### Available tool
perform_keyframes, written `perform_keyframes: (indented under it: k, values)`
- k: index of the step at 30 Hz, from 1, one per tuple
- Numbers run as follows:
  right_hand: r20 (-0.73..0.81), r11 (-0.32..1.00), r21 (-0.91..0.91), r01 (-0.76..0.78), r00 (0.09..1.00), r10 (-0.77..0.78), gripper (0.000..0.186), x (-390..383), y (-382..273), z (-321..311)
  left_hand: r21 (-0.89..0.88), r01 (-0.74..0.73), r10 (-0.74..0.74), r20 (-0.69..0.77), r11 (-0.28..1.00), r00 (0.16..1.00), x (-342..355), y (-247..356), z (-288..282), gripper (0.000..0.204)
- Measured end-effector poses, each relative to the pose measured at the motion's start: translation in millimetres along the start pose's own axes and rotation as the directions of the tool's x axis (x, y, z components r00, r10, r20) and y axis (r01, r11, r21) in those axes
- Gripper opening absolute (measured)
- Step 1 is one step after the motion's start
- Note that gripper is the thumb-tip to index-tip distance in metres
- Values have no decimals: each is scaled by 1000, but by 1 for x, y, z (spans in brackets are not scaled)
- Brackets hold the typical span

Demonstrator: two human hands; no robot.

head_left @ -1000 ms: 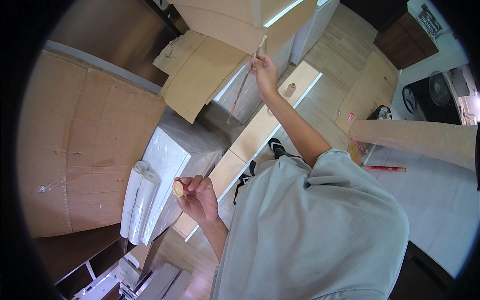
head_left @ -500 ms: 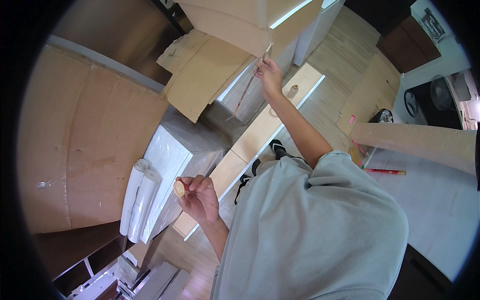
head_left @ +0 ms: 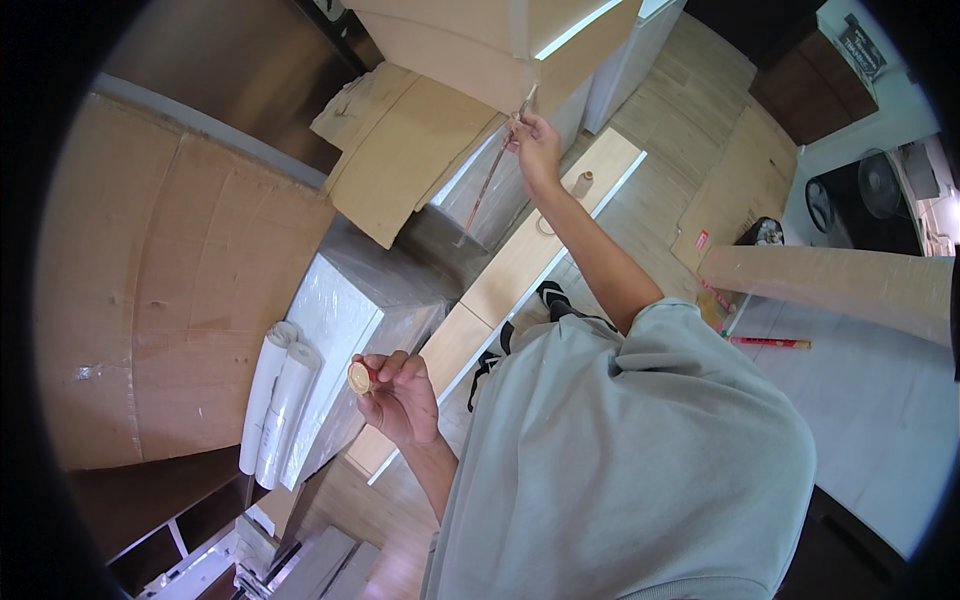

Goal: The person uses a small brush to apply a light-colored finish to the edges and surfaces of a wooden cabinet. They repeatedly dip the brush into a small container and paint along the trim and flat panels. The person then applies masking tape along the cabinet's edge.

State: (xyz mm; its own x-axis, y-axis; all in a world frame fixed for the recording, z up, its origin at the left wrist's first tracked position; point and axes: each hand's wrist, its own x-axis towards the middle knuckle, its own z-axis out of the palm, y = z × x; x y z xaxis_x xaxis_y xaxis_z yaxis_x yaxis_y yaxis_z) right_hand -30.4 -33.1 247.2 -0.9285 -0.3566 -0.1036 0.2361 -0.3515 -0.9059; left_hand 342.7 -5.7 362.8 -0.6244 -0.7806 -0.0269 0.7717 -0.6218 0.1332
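Note:
My right hand [head_left: 537,152] is closed around a long thin paintbrush [head_left: 487,183]. The brush slants, its pale bristle end close to the lower corner of a large cardboard-covered block [head_left: 480,60] and its handle reaching down toward me. Whether the bristles touch the cardboard I cannot tell. Lower and to the left, my left hand [head_left: 402,398] pinches a small round red pot [head_left: 361,378] between thumb and fingers. Its tan, cream-coloured face is turned away from the palm. The pot is held in the air, above the left end of a pale wooden bench [head_left: 475,310].
On the bench stand a small brownish cylinder [head_left: 583,184] and a ring-shaped thing [head_left: 546,226]. White rolls [head_left: 283,410] lean against a plastic-wrapped box [head_left: 335,330]. A loose cardboard flap [head_left: 400,150] juts out ahead; cardboard panels [head_left: 190,300] stand at left. A red tube [head_left: 770,343] lies at right.
My right hand and the brush have shifted very slightly to the left. The left hand holds the pot in nearly the same place.

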Motion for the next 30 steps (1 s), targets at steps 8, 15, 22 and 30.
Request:
perform_keyframes:
  k: [8, 15, 22, 30]
  values:
    - [11, 999, -24, -45, 999, 46, 22, 3, 22, -13, 2, -11, 11, -1, 1000, 1000, -3, 0, 1, 46]
    - [-44, 994, -29, -104, 994, 102, 17, 8, 56, -27, -3, -7, 7, 7, 1000, 1000, -5, -1, 0, 46]
    - [76, 948, -310, -69, 992, 97, 20, -53, 73, -73, 32, -5, 4, 48, 999, 999, -6, -4, -5, 44]
    - [109, 946, -277, 168, 984, -143, 12, -120, -9, -89, 45, 36, -35, -15, 998, 999, -5, -10, -9, 44]
